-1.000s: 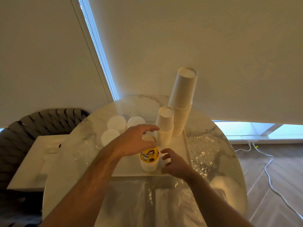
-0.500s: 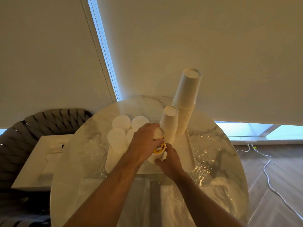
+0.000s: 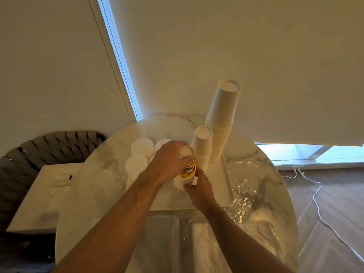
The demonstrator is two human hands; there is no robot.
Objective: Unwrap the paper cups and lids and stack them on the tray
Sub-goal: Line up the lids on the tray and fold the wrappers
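We grip w/ left hand the top of a yellow-labelled paper cup stack on the white tray; right hand pinches its base. Crinkly plastic wrap covers marble tabletop.

obstacles: tall cup stack, short cup stack at tray right-rear | free: tray's right-front corner

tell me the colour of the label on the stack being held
Yellow label with dark lettering, seen in the head view.
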